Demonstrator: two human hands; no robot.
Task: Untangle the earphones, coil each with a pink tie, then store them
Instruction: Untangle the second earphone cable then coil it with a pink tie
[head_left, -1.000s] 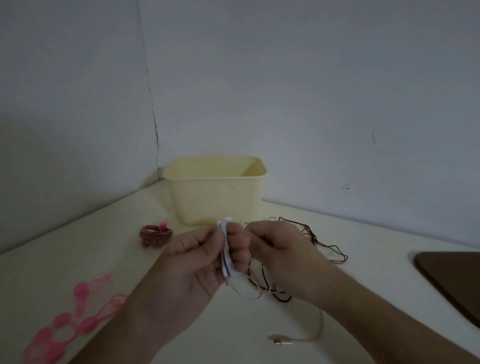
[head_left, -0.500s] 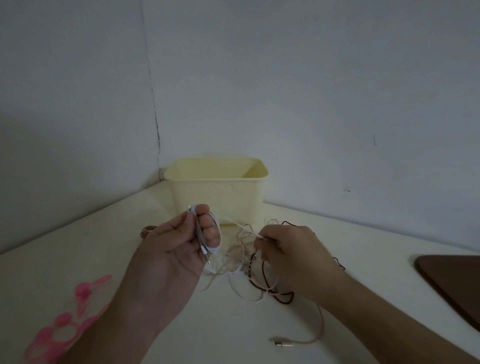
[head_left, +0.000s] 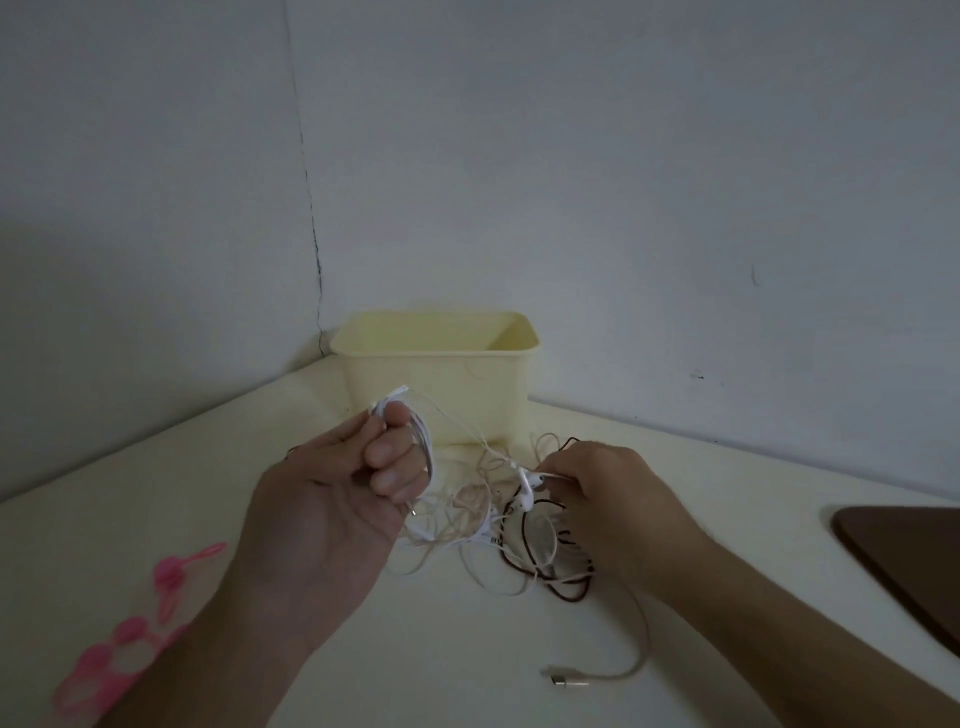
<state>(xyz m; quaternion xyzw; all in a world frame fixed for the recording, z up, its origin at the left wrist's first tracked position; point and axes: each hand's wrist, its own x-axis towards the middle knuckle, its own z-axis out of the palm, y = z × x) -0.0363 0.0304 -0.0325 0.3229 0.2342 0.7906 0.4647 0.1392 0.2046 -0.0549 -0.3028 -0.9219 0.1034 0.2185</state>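
Nearest the camera, below the right hand (head_left: 602, 499), a plug end of a pale cable (head_left: 566, 679) lay on the tabletop (head_left: 260, 519), and left of the left hand (head_left: 332, 509) the pink ties (head_left: 124, 644) waited unused. The left hand was raised with its fingers curled round a coil of white earphone cord (head_left: 423, 441), several loops wound about them, the thumb pressing on top. A second ago both hands were together at the coil; now the right hand had dropped away to the right and down, and it pinched the white earbuds (head_left: 530, 483) at the free end of that cord. Between and under the two hands lay the tangle (head_left: 519, 540) of pale and dark brown cords, with the white cord running out of it. That suggests the winding had paused because the remaining length was caught in the heap, so the earbud end probably had to be freed before the coil could be finished and tied. Beyond the hands stood the yellow bin (head_left: 436, 379) against the wall, open-topped; whether anything was inside could not be seen. Off to the far right sat a dark brown board (head_left: 904, 551).
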